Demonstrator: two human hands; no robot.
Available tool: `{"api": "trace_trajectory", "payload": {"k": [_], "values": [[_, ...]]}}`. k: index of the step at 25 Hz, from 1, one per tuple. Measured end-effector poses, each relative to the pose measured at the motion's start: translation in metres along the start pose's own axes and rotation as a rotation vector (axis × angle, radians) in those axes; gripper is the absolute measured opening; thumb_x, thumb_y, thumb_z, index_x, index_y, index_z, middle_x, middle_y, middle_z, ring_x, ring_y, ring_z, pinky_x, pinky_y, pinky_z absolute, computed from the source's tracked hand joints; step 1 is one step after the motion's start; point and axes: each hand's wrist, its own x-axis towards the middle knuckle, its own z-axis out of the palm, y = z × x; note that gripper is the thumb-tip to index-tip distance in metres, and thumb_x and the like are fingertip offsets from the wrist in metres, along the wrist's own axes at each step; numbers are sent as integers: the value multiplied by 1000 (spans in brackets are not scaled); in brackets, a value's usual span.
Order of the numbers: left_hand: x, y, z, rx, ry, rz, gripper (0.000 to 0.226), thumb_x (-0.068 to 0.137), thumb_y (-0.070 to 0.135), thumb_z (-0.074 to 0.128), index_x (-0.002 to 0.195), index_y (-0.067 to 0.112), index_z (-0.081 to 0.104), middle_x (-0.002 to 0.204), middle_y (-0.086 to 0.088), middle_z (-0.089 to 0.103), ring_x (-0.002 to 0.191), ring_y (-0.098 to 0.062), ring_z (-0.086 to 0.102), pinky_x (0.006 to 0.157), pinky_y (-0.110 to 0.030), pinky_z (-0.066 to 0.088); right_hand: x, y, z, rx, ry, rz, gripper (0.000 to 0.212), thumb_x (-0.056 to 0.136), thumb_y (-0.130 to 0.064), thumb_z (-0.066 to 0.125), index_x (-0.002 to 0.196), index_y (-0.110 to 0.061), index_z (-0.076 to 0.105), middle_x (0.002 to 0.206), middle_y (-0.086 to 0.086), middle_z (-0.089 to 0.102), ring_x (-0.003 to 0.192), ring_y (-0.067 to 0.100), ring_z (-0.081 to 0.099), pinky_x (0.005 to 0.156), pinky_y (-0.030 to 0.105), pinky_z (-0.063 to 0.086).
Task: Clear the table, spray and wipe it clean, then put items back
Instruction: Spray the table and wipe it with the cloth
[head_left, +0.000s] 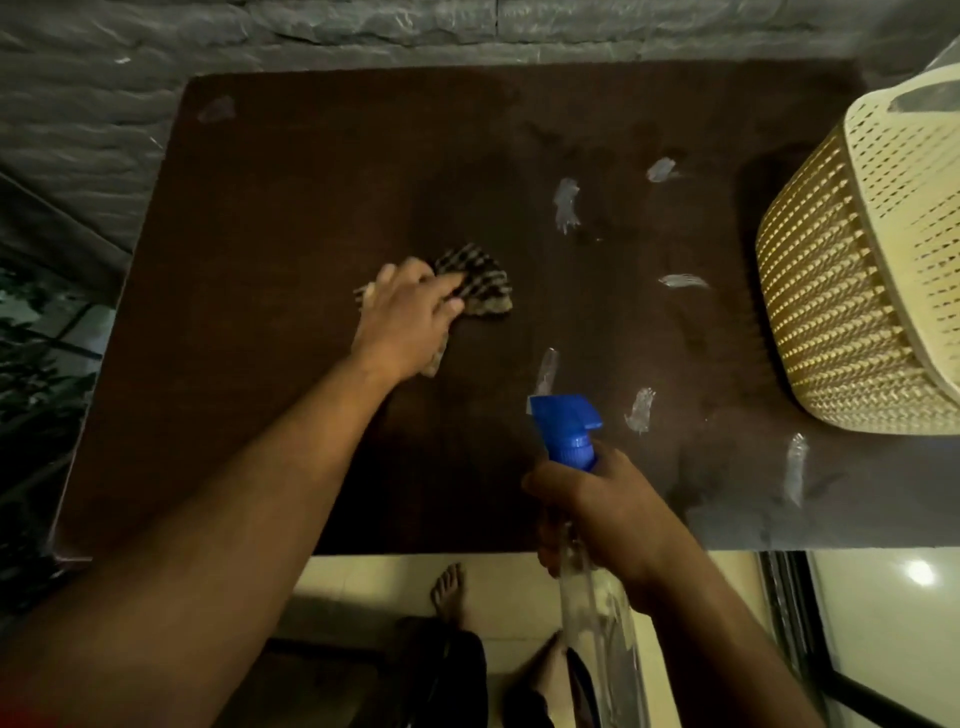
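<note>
Near the middle of the frame the left hand (410, 317) presses down on a checked cloth (475, 283), fingers bent over its near edge, the cloth lying flat on the dark brown table (270, 208) with most of it showing just beyond and to the right of the knuckles. Lower and to the right, well apart from the cloth, the right hand (605, 512) grips the neck of a clear spray bottle (597, 613), its blue trigger head (566, 428) pointing toward the upper left above the table's near edge. Pale wet streaks (566, 205) dot the table's right half, between the hands and a cream perforated basket (852, 291) at the right edge of the frame.
</note>
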Motion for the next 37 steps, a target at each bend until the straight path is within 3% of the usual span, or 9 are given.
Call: {"api": "trace_trajectory", "payload": {"k": [9,12,16,19,22,24,29,33,37], "values": [[-22,33,16,-1,32,-69,38,97,40,44,134,33,50,125,-1,47,117,-24,40,100,-42,30,-34,36,-4,-102,-70,85,22,86,-14,63,104,-17,51,66,7,57,50,17,55,50,28,50],[-75,57,24,-38,-42,2,37,97,42,42,132,37,49,120,3,45,112,-19,39,95,-38,29,-41,35,-9,-72,-36,43,19,87,-11,62,101,-18,52,62,8,57,49,20,54,51,31,49],[-188,43,23,-6,-71,244,39,91,43,40,127,37,54,111,5,48,100,-17,43,79,-35,36,-44,29,-26,-46,-25,-48,16,85,-12,62,99,-15,53,60,3,58,50,19,54,54,34,50],[-151,3,12,14,49,78,41,90,42,42,126,29,59,103,0,51,95,-26,47,79,-39,37,-48,31,-37,-42,-25,-38,20,85,-12,63,101,-13,51,60,5,56,49,18,54,52,32,50],[-72,26,14,47,104,-140,35,94,36,49,128,28,56,111,-6,52,104,-32,47,88,-42,36,-49,37,-36,-62,-12,-40,20,85,-13,63,102,-13,51,61,6,57,50,19,56,53,32,51],[-78,59,24,6,34,-122,35,96,38,46,129,32,53,118,-2,49,108,-26,43,92,-41,34,-49,38,-32,-53,-19,-53,20,85,-13,62,102,-12,51,62,8,57,52,21,55,55,34,51],[-223,58,32,-15,-19,163,37,91,40,44,128,38,53,107,3,51,94,-18,44,74,-34,36,-51,38,-24,-41,-16,-68,17,86,-10,59,102,-7,54,65,15,55,52,26,53,60,41,47],[-149,19,19,50,92,-15,38,93,38,46,128,29,57,106,-3,50,98,-28,46,81,-40,36,-49,43,-29,-31,10,-34,17,86,-10,61,100,-8,53,68,15,54,54,25,53,56,39,49],[-91,58,30,28,118,-163,36,96,37,48,131,32,53,119,-4,50,109,-27,42,93,-40,33,-49,42,-35,-43,8,-34,21,86,-14,62,104,-13,52,64,9,57,52,22,55,56,37,50]]}}
